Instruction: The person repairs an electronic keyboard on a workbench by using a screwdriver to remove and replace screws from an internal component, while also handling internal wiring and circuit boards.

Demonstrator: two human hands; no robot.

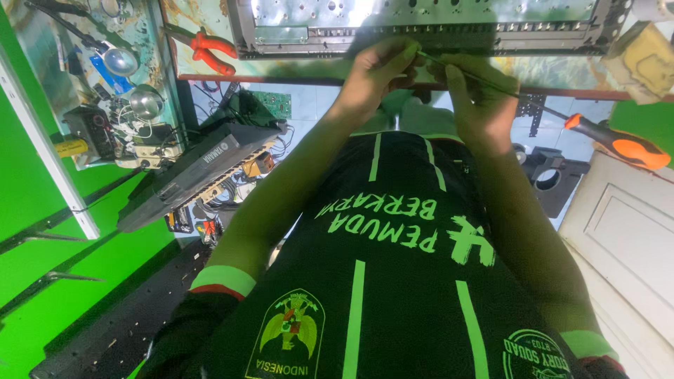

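A person in a black shirt with green stripes bends over a cluttered workbench, both arms reaching out to the near edge of a metal chassis. The right hand has its fingers wrapped around the thin shaft of a long screwdriver, while the left hand pinches fingers together at the tip, where it touches the chassis edge. The work looks to be at the stage of seating the tip on a small screw (the screw itself is too small to make out); a next move would call for keeping the shaft steady while turning. The tool's long axis runs slantwise, tip toward the chassis at upper left, orange-and-black handle trailing to the lower right. Farther off, red-handled pliers lie on the bench, and a dark electronic unit leans below it.
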